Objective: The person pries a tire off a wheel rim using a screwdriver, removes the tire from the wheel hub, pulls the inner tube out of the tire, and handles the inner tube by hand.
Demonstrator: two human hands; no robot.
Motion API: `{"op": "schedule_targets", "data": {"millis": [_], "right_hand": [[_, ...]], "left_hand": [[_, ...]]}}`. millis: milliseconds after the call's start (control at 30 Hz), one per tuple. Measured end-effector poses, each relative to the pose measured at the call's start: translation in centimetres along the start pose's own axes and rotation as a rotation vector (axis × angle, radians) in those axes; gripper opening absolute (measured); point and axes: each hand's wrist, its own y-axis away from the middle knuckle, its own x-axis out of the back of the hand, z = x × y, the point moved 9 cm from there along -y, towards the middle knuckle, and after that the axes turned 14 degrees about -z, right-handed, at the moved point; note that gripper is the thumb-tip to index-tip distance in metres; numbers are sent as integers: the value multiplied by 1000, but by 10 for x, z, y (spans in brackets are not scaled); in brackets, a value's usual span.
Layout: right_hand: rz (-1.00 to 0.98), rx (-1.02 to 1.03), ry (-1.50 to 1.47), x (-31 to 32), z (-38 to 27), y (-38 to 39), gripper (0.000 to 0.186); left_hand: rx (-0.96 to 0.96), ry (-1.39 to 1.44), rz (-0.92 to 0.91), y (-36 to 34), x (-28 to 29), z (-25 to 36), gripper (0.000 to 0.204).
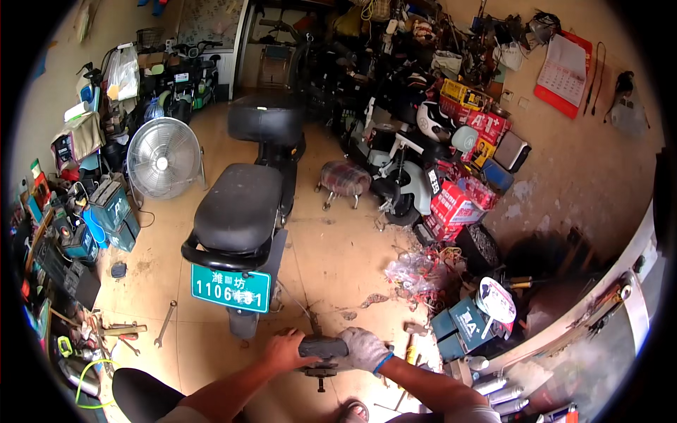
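Observation:
At the bottom centre, a small black wheel (322,347) with an axle bolt pointing down is between my hands. My bare left hand (284,347) grips its left side, fingers wrapped over the dark tyre. My right hand (364,349), in a pale glove with a blue cuff, holds its right side. Just beyond stands a black scooter (233,204) with a dark seat, a top box and a turquoise rear plate (229,287). A thin rod or cable runs along the floor toward the wheel.
A steel fan (163,158), batteries (121,211) and tools (125,330) line the left. A padded stool (345,176), parked scooters, red boxes (453,210) and tangled wires (416,278) crowd the right. A battery (458,331) and spray cans (508,402) sit near the right-hand edge.

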Motion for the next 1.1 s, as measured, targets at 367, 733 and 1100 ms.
{"op": "schedule_targets", "data": {"millis": [367, 733, 1100], "right_hand": [[24, 77, -391, 23, 4, 1, 58], [-86, 94, -357, 11, 32, -16, 54], [171, -423, -514, -40, 117, 153, 66]], "left_hand": [[-60, 164, 173, -1, 28, 11, 79], [-152, 124, -15, -31, 13, 12, 75], [-139, 157, -128, -56, 16, 47, 76]]}}
